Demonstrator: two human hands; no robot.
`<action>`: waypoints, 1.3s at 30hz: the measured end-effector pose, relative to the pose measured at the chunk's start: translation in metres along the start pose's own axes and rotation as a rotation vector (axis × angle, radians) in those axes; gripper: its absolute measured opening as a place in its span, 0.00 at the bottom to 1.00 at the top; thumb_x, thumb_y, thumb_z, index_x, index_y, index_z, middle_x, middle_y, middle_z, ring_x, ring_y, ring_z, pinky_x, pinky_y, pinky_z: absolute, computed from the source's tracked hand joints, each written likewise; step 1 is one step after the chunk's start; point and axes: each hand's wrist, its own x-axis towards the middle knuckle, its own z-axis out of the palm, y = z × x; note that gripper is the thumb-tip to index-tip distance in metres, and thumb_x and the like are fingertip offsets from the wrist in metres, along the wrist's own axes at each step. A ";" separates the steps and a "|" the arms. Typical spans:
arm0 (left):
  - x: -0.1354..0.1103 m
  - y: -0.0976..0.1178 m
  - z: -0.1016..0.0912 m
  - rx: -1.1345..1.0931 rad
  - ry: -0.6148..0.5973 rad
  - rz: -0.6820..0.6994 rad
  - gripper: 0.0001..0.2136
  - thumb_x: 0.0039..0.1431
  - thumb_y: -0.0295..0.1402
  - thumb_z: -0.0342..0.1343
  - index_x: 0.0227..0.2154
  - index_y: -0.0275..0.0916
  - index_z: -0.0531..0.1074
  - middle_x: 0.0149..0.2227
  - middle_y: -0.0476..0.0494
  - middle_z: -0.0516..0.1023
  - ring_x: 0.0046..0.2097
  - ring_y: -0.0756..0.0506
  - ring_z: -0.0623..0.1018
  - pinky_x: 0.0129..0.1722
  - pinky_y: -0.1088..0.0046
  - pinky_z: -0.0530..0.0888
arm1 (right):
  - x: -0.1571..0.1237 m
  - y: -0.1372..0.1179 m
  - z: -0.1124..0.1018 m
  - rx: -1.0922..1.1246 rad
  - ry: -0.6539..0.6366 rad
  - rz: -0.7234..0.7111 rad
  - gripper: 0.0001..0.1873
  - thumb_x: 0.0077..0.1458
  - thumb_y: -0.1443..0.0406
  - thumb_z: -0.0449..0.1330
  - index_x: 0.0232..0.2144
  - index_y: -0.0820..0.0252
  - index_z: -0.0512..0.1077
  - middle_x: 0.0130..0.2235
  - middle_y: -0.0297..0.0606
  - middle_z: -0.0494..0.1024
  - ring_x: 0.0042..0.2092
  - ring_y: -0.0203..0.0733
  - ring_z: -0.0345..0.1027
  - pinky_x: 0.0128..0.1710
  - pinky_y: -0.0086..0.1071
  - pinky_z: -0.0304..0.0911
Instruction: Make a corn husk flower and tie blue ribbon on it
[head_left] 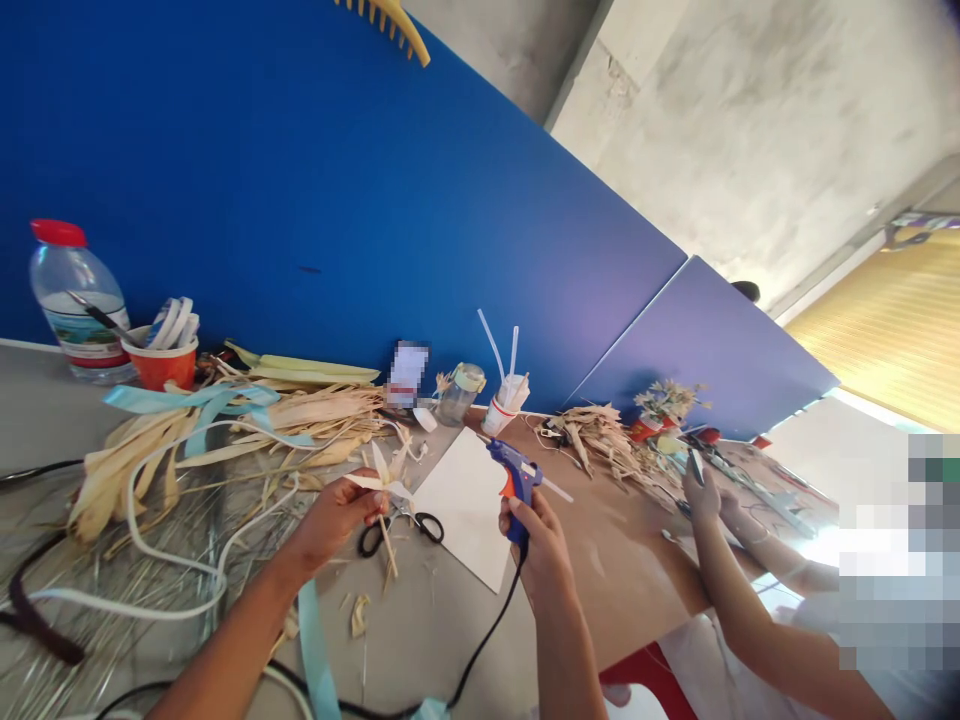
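My left hand (339, 512) pinches a small flower made of pale dried husk strips (388, 483) on a thin stick, held just above the table. My right hand (541, 545) grips the handle of a blue and orange glue gun (514, 470). The gun's nozzle points left toward the husk flower, a short gap apart, and a glue stick pokes out of its back. Its black cord (491, 625) runs down toward me. Black-handled scissors (401, 527) lie under the flower, beside a white sheet of paper (469, 505).
A heap of dried husks (225, 430) with light blue ribbon (195, 400) covers the left of the table. A water bottle (71, 300), an orange cup (161, 360), a glass jar (457, 392) and a cup of glue sticks (504, 400) line the blue partition. Another person's hand (705, 495) works at right.
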 end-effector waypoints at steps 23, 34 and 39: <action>-0.003 0.003 -0.007 -0.064 0.029 -0.203 0.17 0.40 0.45 0.66 0.19 0.37 0.70 0.20 0.48 0.67 0.24 0.52 0.63 0.24 0.75 0.60 | 0.023 0.008 0.059 0.312 -0.545 0.196 0.22 0.39 0.54 0.66 0.37 0.59 0.75 0.36 0.44 0.76 0.25 0.34 0.56 0.23 0.28 0.50; -0.004 0.005 -0.009 -0.057 0.019 -0.189 0.16 0.42 0.44 0.65 0.18 0.36 0.70 0.19 0.48 0.68 0.22 0.53 0.62 0.22 0.75 0.59 | 0.015 -0.001 0.065 0.250 -0.545 0.196 0.23 0.34 0.55 0.68 0.35 0.60 0.75 0.34 0.41 0.73 0.26 0.33 0.55 0.24 0.29 0.51; -0.002 0.000 -0.009 0.043 0.057 -0.151 0.15 0.42 0.44 0.64 0.21 0.37 0.69 0.21 0.48 0.70 0.24 0.51 0.66 0.24 0.74 0.62 | 0.015 -0.005 0.057 0.144 -0.586 0.127 0.24 0.39 0.52 0.66 0.37 0.60 0.73 0.38 0.41 0.72 0.23 0.31 0.53 0.23 0.29 0.49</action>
